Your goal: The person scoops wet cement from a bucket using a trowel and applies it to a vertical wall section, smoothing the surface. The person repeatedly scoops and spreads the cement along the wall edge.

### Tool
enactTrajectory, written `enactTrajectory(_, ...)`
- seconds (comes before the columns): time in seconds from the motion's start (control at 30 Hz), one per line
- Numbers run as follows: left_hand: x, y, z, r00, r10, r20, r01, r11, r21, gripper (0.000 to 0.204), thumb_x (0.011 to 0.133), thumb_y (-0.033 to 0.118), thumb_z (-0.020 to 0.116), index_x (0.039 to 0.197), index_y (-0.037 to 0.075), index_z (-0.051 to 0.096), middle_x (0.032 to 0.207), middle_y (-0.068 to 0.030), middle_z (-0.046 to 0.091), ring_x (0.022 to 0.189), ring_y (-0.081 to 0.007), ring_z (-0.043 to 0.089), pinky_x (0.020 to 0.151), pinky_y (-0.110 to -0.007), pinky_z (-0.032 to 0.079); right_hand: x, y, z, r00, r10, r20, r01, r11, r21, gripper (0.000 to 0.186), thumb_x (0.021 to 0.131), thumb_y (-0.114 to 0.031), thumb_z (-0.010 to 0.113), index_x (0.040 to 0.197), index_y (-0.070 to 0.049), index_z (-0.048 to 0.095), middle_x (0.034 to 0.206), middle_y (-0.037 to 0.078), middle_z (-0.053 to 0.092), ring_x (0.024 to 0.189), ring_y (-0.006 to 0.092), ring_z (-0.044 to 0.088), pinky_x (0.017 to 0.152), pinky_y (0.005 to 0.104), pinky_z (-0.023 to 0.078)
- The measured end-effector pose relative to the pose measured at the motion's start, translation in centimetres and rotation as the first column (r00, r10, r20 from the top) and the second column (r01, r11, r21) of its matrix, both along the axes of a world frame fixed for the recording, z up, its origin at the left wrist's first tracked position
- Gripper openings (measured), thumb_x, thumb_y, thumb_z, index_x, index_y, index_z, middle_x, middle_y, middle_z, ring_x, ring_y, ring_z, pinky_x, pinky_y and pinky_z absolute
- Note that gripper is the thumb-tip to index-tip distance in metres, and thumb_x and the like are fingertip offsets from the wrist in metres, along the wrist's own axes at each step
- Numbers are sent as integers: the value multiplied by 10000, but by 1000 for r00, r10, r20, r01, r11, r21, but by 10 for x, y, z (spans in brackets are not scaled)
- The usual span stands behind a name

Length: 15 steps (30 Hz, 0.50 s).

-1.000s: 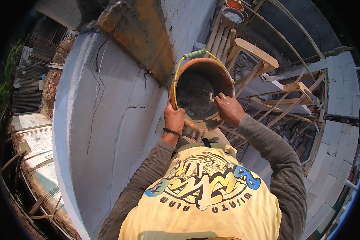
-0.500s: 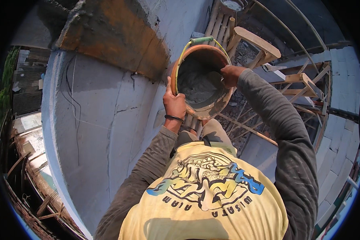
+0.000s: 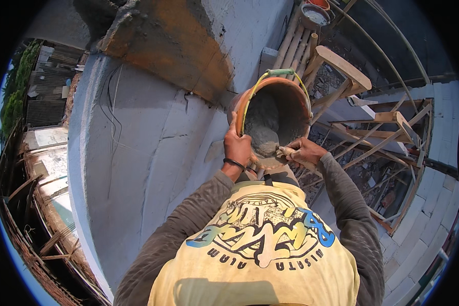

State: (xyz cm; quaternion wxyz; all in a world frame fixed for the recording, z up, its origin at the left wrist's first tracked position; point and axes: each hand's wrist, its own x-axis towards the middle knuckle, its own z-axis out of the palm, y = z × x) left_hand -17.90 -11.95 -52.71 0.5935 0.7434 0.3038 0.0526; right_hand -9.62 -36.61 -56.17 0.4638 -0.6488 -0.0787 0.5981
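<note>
An orange bucket [image 3: 301, 108] with a yellow handle and green grip is tilted in front of me, with wet grey mortar [image 3: 262, 137] inside. My left hand [image 3: 235, 148] is closed on the bucket's left rim and side, its index finger pointing up along the outside. My right hand [image 3: 306, 150] is closed on a small mortar-smeared tool, apparently a trowel, at the bucket's lower right rim; much of the tool is hidden by my fingers and the mortar.
Bamboo poles [image 3: 291, 41] hold another bucket [image 3: 313, 17] farther up. A pale wall [image 3: 137, 163] and rough orange-grey concrete [image 3: 168, 46] rise at left. Wooden frames [image 3: 344, 69], bamboo and rubble lie at right, beside pale block walls [image 3: 433, 214].
My right hand went up into the bucket, then came down to its lower right rim with the tool. The mortar now shows a rounded lump near the lower rim.
</note>
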Motion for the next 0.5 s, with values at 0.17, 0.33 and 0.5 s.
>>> enactTrajectory(0.17, 0, 12, -1, 997, 69, -20, -72, 972, -226, 734, 747, -72, 525, 1465, -22, 383, 1164, -128, 623, 978, -163, 594, 877, -243, 451, 2, -3, 47, 994, -103, 45, 100, 992, 72, 308, 842, -121, 678, 1111, 29, 679, 778, 26, 665, 570, 67, 589, 524, 234, 512)
enactTrajectory(0.33, 4, 22, 23, 993, 107, -50, -118, 944, -309, 513, 714, -40, 544, 1226, -48, 566, 907, -60, 601, 805, -140, 557, 761, -258, 471, 10, -20, 104, 982, -87, 168, 84, 996, 29, 329, 831, -131, 724, 1100, 46, 660, 771, 8, 640, 603, 72, 602, 553, 238, 534)
enactTrajectory(0.5, 0, 31, 19, 986, 162, 31, -135, 900, -415, 275, 738, -74, 554, 993, 24, 526, 731, -21, 490, 567, -121, 493, 503, -289, 416, 17, -27, 185, 954, -15, 298, 43, 995, -88, 325, 818, -158, 753, 1050, 44, 648, 762, 21, 630, 614, 93, 604, 575, 256, 535)
